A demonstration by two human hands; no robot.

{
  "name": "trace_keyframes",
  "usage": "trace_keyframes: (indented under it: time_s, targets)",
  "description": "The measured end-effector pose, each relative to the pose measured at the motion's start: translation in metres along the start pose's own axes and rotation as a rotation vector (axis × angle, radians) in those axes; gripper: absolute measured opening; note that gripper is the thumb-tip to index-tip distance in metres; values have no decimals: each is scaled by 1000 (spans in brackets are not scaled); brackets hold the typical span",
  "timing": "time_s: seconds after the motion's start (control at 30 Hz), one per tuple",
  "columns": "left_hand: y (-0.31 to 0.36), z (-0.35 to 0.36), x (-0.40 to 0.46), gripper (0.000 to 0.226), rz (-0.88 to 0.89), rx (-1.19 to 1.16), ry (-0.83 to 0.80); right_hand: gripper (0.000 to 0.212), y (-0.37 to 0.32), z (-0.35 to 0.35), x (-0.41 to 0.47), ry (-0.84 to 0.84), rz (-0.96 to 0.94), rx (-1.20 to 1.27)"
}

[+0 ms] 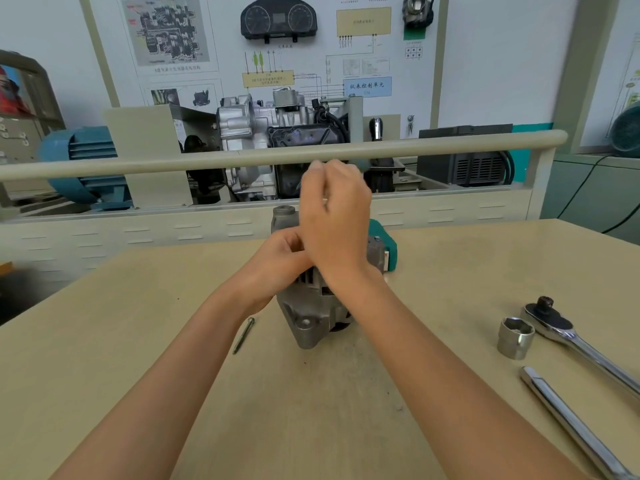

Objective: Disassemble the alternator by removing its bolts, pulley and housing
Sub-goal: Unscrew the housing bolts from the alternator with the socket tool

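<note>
- The alternator (311, 306) stands mid-table (138, 375); the left hand (277, 261) curls round its body; the right hand (334, 216) lifts above, fingertips pinched together, perhaps on a bolt, though I cannot tell.
- One long bolt (243, 335) already lies beside it; next comes another bolt.
- Socket (515, 337) and ratchet (568, 336) wait right; a training board (263, 46) stands behind.

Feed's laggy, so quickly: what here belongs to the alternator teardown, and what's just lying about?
Job: alternator, loose bolt, socket, ratchet, bar, left hand, right hand.
Lying about: engine model, blue motor, wall chart.
</note>
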State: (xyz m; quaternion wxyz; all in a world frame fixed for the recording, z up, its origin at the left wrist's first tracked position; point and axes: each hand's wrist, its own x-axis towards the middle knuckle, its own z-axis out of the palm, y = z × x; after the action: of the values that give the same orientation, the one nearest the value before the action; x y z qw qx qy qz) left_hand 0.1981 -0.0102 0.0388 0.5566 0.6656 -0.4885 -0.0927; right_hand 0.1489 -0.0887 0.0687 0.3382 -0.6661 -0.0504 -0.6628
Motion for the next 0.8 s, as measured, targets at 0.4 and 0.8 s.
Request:
trace_keyframes:
  time_s: [0.4,0.8]
  targets:
    - [3,2,1,30,-25,-79,-19,59,9,-18,27,-223,591,843]
    - [3,4,1,16,-22,-33,11,52,-2,-9,13,-61,433,549]
